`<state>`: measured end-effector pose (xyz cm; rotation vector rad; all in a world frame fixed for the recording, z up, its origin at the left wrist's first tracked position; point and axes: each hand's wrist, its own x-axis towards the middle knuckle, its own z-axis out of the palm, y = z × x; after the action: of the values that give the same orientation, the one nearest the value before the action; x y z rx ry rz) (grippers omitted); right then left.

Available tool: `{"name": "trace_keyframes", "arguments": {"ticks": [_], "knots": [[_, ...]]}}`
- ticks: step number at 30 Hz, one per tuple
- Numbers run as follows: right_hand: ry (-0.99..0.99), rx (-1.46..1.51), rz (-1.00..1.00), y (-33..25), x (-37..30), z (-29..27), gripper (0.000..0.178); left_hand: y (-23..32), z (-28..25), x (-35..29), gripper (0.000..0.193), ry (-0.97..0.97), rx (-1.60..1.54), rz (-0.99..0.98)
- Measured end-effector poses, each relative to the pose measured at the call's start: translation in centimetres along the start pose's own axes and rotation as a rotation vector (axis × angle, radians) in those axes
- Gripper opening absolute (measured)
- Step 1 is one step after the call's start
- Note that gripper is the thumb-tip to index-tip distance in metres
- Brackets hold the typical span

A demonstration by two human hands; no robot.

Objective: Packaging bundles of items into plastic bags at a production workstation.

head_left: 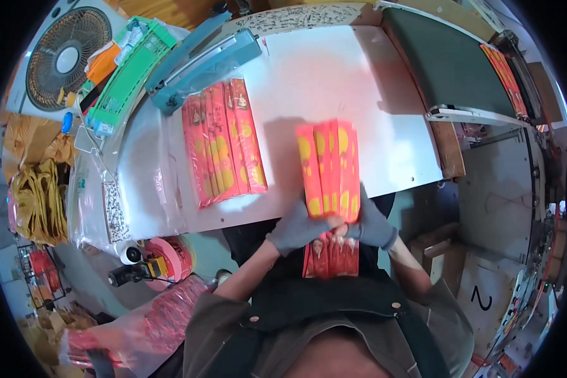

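Both my hands wear grey gloves with bare fingertips. My left hand and my right hand are closed from either side around the middle of a bundle of long, narrow red packets with yellow round patches. The bundle stretches from above the table's front edge back toward my apron. My thumbs nearly meet on its top face, and the gloves cover part of it. To the left, more red packets lie side by side on the white table, under what looks like shiny clear film.
A teal bag sealer and a green plastic holder stand behind the packets, near a fan. Clear plastic bags cover the table's left end. At right is a dark conveyor belt carrying red packets. A filled bag sits lower left.
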<state>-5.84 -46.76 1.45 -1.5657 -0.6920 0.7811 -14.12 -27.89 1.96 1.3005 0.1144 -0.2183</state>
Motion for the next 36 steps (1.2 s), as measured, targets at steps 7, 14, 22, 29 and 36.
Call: {"name": "trace_keyframes", "arguments": {"ticks": [7,14,22,29,36], "knots": [[0.038,-0.062,-0.116,-7.7,6.1,-2.5,0.089,9.2,-2.3,2.2,0.063,0.044,0.347,0.168],[0.026,0.198,-0.652,-13.7,9.6,-1.6,0.138,12.6,-1.3,3.3,0.116,0.118,0.068,0.742],[0.119,0.189,-0.485,-12.4,6.3,1.3,0.062,12.8,0.1,-1.6,0.122,0.321,0.353,0.327],[-0.380,0.077,0.075,-6.9,14.0,2.2,0.026,0.1,-3.6,1.5,0.097,0.472,0.196,0.240],[-0.510,-0.100,-0.040,-7.0,16.8,5.7,0.014,4.2,-19.1,-11.9,0.039,0.500,0.801,0.225]]}}
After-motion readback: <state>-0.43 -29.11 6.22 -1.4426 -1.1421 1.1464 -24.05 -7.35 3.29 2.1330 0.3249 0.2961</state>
